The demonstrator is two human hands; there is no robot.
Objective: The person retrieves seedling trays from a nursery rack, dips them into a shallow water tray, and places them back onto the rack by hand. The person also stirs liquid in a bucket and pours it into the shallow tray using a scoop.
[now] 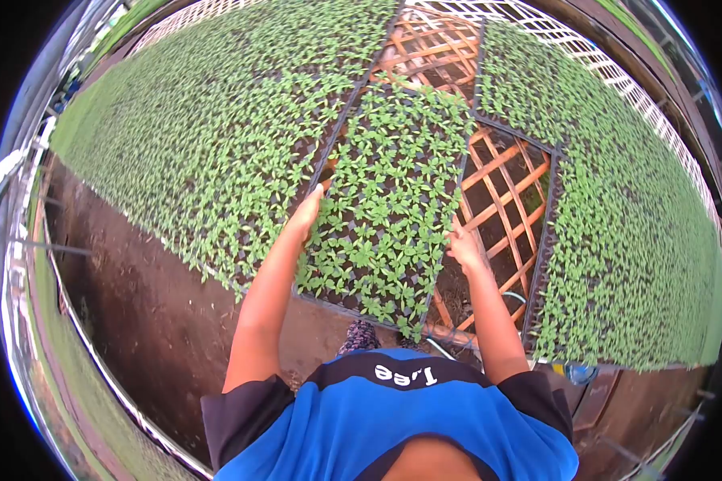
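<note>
A black seedling tray (359,307) full of small green plants lies in front of me, its near edge close to my body. My left hand (306,212) is at the tray's left side, in the narrow gap beside the neighbouring plants, with part of its fingers hidden by leaves. Along the opposite side, my right hand (464,245) grips the edge, fingers partly bent and some tucked out of sight under the rim. Both hands hold this one tray between them.
More seedling trays cover the bench on the left (208,144) and on the right (618,240). Brown lattice slats (501,188) show between them, right of the held tray and beyond it. Bare soil ground (152,272) lies at lower left. A blue object (579,373) sits below the right bench.
</note>
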